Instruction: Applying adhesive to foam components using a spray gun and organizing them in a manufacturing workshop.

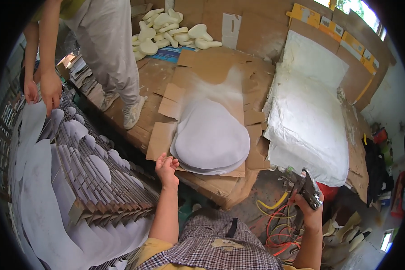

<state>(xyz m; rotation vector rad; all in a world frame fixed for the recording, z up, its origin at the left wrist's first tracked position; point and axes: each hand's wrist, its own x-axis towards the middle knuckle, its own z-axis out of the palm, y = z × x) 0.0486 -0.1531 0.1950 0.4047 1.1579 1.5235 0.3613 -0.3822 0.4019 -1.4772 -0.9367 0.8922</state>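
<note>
A stack of thin grey saddle-shaped sheets [211, 137] lies on cardboard in front of me, narrow end pointing away. My left hand [167, 170] is raised beside the stack's near left edge. Its fingers are loosely bent and apart, with nothing visible in them. On the right, my right hand [307, 208] grips a metal spray gun [308, 186], held over the floor near the white-covered block. The fingers of that hand are partly hidden behind the gun.
At left stands a wire rack [90, 180] loaded with grey sheets; another person's hands [49, 87] touch one there. Cream foam saddle pads [159, 31] are heaped at the back. A white-covered block [308, 108] stands to the right. Orange and yellow hoses [274, 204] trail across the floor.
</note>
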